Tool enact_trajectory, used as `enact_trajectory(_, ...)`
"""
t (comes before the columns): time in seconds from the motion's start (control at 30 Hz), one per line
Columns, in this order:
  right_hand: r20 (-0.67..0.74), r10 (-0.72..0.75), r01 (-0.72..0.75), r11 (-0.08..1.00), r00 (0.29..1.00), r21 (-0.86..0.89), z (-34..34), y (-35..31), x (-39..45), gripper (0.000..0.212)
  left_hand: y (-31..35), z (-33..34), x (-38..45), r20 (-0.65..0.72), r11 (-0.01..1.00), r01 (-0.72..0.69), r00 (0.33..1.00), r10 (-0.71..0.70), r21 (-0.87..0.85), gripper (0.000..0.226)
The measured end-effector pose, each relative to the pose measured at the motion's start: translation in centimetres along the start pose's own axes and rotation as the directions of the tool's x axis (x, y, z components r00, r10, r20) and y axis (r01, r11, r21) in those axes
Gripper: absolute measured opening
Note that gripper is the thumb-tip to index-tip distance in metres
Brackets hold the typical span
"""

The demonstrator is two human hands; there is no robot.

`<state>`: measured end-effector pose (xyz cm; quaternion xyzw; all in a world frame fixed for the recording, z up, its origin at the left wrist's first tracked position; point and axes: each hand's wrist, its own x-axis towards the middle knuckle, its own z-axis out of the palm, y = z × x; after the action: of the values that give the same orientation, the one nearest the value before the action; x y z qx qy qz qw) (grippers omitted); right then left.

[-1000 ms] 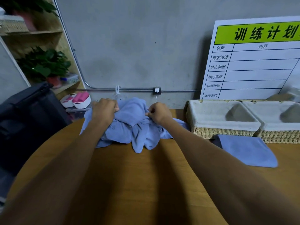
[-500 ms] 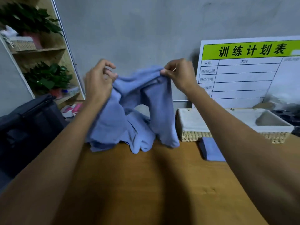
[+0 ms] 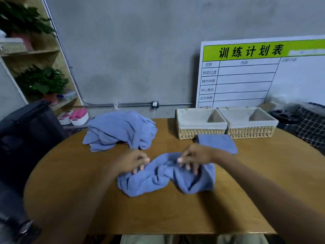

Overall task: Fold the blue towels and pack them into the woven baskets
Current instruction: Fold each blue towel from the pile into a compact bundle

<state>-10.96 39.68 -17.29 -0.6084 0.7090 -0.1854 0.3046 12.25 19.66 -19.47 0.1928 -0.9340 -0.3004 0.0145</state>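
A crumpled blue towel [image 3: 158, 178] lies in the middle of the round wooden table [image 3: 70, 191]. My left hand [image 3: 129, 162] grips its upper left edge with curled fingers. My right hand [image 3: 195, 156] pinches its upper right edge, the other fingers spread and blurred. A pile of several blue towels [image 3: 119, 131] sits at the far left of the table. One folded blue towel [image 3: 218, 143] lies flat in front of two woven baskets with white liners, the left basket [image 3: 200, 132] and the right basket [image 3: 251, 132]; no towel shows inside them.
A white board with a green header [image 3: 255, 76] leans on the wall behind the baskets. A black bag [image 3: 26, 131] stands left of the table, and a checked cloth [image 3: 311, 131] lies at the right. Shelves with plants [image 3: 40, 83] fill the far left.
Both hands lifted one towel out of the pile, held it up, then brought it down toward me onto the middle of the table. The view has tilted down.
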Motion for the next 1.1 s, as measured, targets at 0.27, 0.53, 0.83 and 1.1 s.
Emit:
enact_trajectory(0.27,-0.267,-0.027,-0.06,0.948,0.963,-0.312,3.5,5.7,0.1,0.03,-2.7,4.1,0.8,-0.145,0.972,-0.092,0.981,0.126,0.218,0.014)
enact_trajectory(0.53,-0.225,-0.043,-0.015,0.968,0.973,-0.252,2.6,6.8,-2.9,0.03,-3.0,3.2,-0.4,-0.037,0.987,-0.116,0.992,0.121,0.109,0.023)
enact_trajectory(0.83,-0.003,0.032,-0.032,0.992,0.999,-0.121,1.6,7.1,-5.8,0.03,-3.3,3.0,-0.7,-0.025,0.99,-0.061,0.998,0.065,0.129,0.019)
enact_trajectory(1.1,-0.126,0.041,-0.032,0.997,0.991,0.067,-1.5,6.5,-7.8,0.016,-0.9,-0.3,-1.5,-0.351,0.951,-0.225,0.926,0.141,-0.212,0.036)
